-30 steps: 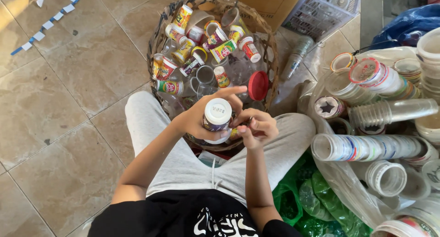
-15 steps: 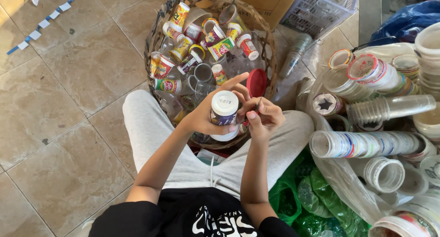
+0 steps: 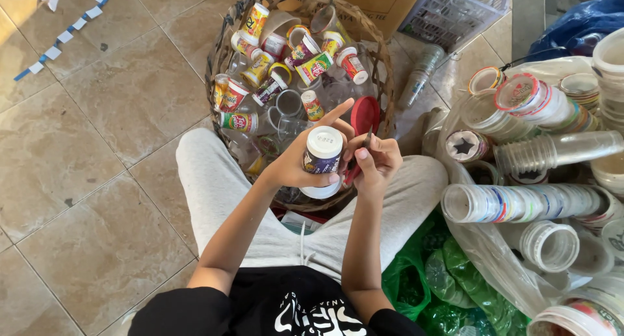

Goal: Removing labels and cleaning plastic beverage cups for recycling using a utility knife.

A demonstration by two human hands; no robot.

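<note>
While the person sits on the tiled floor [image 3: 84,147], the left hand [image 3: 300,167] is clenched around a small cup [image 3: 323,153] with a white lid and dark label, held over the lap just in front of the basket [image 3: 383,69]. Thumb and forefinger wrap the cup's sides; its lower end is hidden behind the fingers, and a pale rim shows beneath it. The right hand [image 3: 377,162] pinches a thin dark tool [image 3: 367,140] beside the cup; whether the tip touches the cup cannot be made out. A red disc [image 3: 363,118] stands partly hidden behind that hand. Labelled cups fill the basket, its near rim covered by the hands. Stacked clear cups [image 3: 520,203] lie to the right, partly cut off by the edge.
</note>
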